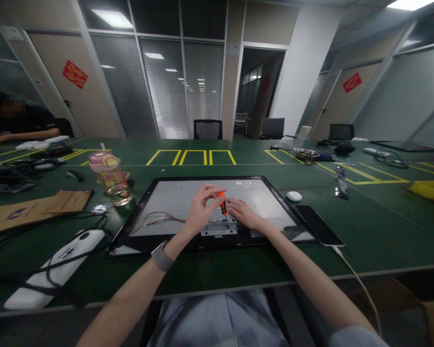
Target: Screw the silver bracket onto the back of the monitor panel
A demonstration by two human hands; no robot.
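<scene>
An orange-and-black screwdriver (222, 204) stands nearly upright, its handle pinched near the top between the thumb and fingers of my left hand (203, 208). Its shaft points down to a metal bracket (217, 231) at the near edge of a flat display panel (169, 195), which lies with its silver back up in a black frame. Whether the tip sits in a screw is too small to tell. My right hand (246, 214) rests flat on the panel, fingers stretched out beside the screwdriver. Thin coloured wires (162, 215) run across the panel towards the bracket.
Left of the panel are a pink-lidded drink cup (110, 178), a brown paper bag (39, 208) and a white power strip (58, 270) with black cables. A phone (318, 225) on a cable and a white case (294, 196) lie right. Another person (25, 120) sits far left.
</scene>
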